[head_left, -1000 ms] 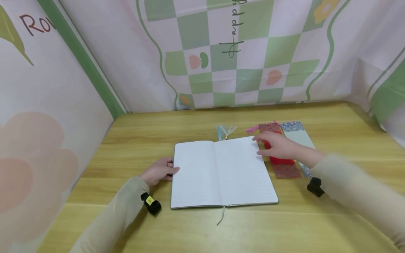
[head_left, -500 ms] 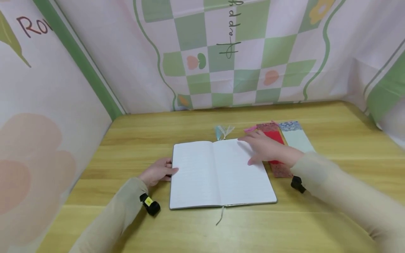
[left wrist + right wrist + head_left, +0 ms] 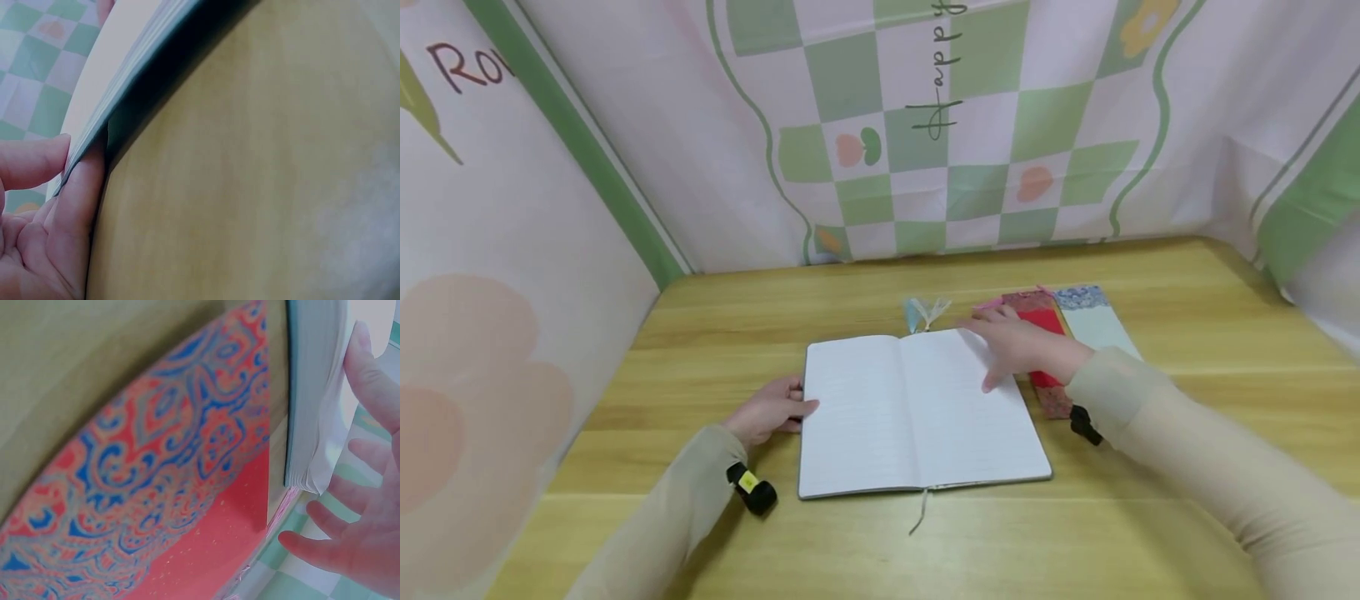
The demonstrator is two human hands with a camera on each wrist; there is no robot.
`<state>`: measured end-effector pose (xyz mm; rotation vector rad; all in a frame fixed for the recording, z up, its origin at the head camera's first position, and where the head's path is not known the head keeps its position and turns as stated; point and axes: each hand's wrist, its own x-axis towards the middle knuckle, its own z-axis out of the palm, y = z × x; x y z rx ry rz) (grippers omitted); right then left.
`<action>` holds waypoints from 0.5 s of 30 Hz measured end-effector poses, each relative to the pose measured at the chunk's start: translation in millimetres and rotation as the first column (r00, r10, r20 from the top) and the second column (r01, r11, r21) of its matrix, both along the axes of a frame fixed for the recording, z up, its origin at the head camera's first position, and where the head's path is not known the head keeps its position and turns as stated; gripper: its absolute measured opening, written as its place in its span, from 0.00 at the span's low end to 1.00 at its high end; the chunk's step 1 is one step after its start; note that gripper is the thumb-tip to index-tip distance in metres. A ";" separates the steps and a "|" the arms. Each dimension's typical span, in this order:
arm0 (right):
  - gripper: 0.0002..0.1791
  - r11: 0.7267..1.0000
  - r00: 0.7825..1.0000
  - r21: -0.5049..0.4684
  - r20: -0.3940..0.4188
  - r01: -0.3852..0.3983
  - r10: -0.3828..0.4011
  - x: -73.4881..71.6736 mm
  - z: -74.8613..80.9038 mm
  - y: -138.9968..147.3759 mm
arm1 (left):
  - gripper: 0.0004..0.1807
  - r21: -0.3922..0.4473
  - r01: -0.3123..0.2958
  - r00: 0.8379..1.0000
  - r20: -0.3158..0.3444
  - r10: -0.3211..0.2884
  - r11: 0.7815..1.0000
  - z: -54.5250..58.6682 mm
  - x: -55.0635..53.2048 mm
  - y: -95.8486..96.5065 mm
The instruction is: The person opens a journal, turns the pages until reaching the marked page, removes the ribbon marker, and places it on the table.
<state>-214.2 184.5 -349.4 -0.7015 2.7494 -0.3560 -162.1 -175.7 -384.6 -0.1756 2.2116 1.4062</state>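
Note:
An open notebook with blank-looking, faintly lined pages lies on the wooden table. At its left edge my left hand grips it, the thumb on top of the page. In the left wrist view the fingers of that hand tuck under the dark cover. My right hand reaches over the upper right corner of the right page, fingers spread and holding nothing. The right wrist view shows its thumb against the page edge. Beside the notebook, partly under my right forearm, lies a red patterned bookmark.
A pale bookmark with a blue patterned end lies right of the red one. Light blue and white tassels stick out behind the notebook's top. A grey ribbon trails from its bottom. A printed curtain hangs behind the table.
My right hand has moved left from beside the red bookmark onto the upper right page, its sleeve covering more of the bookmarks. The left hand keeps its grip on the notebook's left edge.

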 end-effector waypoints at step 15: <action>0.53 0.998 0.997 0.013 0.047 0.058 -0.059 -1.3 0.1 -2.3 | 0.20 0.003 0.023 1.000 0.005 -0.023 1.000 1.8 0.8 -0.3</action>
